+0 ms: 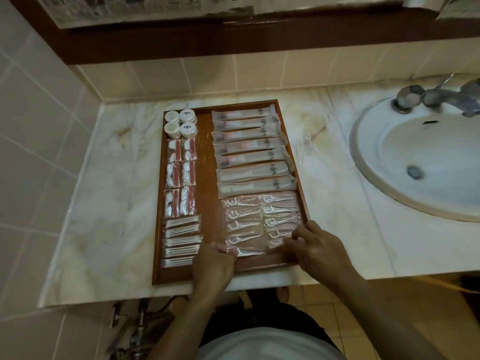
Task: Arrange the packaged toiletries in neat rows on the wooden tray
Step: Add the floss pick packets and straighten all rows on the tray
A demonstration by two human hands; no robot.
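Observation:
A wooden tray (206, 178) lies on the marble counter. Its left side holds round white containers (181, 122), red-and-white packets (181, 175) and cotton swab packs (181, 240) in rows. On its right side lie several long toothbrush packets (250, 152) and, below them, two columns of clear floss pick packets (259, 219). My left hand (214, 263) pinches the left end of the nearest floss pick packet (250, 252). My right hand (315, 245) rests its fingertips on the lowest packet of the right column, at the tray's near right corner.
A white sink (420, 162) with a metal tap (436, 97) is set in the counter at the right. One clear packet (304, 146) lies on the marble (337, 203) just right of the tray. Tiled walls close the left and back.

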